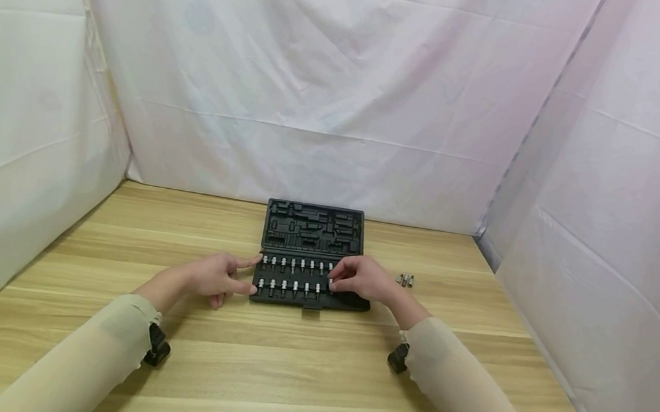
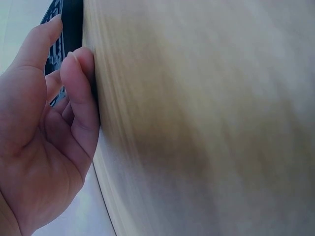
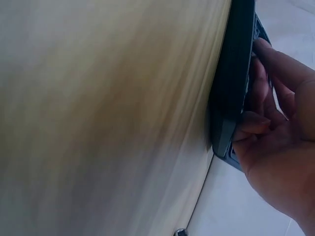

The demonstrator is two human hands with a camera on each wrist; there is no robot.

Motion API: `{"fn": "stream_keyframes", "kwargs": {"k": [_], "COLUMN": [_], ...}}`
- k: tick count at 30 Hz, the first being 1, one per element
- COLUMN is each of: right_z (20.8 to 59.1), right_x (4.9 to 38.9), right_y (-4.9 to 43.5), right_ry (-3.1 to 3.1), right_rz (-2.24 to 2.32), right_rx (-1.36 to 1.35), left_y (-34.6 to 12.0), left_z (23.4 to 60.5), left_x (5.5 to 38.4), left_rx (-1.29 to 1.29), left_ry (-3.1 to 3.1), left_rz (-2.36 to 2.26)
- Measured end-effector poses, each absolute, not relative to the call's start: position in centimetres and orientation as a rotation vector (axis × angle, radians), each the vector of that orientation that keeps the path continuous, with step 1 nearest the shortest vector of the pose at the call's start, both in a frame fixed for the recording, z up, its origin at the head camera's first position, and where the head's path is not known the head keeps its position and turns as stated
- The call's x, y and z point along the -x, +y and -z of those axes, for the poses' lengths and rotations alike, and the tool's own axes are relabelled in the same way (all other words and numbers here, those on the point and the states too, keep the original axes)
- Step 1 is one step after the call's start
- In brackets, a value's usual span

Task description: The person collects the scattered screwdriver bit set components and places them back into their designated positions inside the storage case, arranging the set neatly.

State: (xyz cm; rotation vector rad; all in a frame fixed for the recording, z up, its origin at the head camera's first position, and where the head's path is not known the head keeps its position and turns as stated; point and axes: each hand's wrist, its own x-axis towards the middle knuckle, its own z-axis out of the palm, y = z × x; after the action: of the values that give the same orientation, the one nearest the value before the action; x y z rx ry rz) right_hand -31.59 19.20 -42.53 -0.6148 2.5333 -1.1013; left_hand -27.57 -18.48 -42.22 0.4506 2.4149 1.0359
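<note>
A black socket case (image 1: 356,303) lies unfolded on the table, with two rows of silver bit sockets in its near half. My left hand (image 1: 216,276) rests against the left edge of the case, index finger and thumb spread apart along it. At the right part of the near row, my right hand (image 1: 366,279) pinches a bit socket (image 1: 331,284) between thumb and fingertips; the fingers mostly cover it. In the right wrist view, the right hand (image 3: 280,118) reaches over the case's side wall (image 3: 234,73), and the socket itself is hidden.
Several loose bit sockets (image 1: 405,280) lie on the wooden table (image 1: 266,372) to the right of the case. The moulded lid (image 1: 312,227) lies folded back behind the sockets. White cloth walls (image 1: 316,98) enclose the table at the back and both sides.
</note>
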Motion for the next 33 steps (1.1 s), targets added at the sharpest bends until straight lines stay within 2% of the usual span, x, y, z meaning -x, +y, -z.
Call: {"fn": "stream_keyframes", "kwargs": {"k": [33], "right_z": [42.55], "right_x": [31.63], "right_y": [19.00], "right_ry": [2.509], "right_rz": [1.044], "right_rx": [0.600], "left_y": [-18.65], "left_z": [42.48], "left_x": [27.66], "left_rx": [-0.478], "left_ry": [2.403], "left_rz": [-1.044]}}
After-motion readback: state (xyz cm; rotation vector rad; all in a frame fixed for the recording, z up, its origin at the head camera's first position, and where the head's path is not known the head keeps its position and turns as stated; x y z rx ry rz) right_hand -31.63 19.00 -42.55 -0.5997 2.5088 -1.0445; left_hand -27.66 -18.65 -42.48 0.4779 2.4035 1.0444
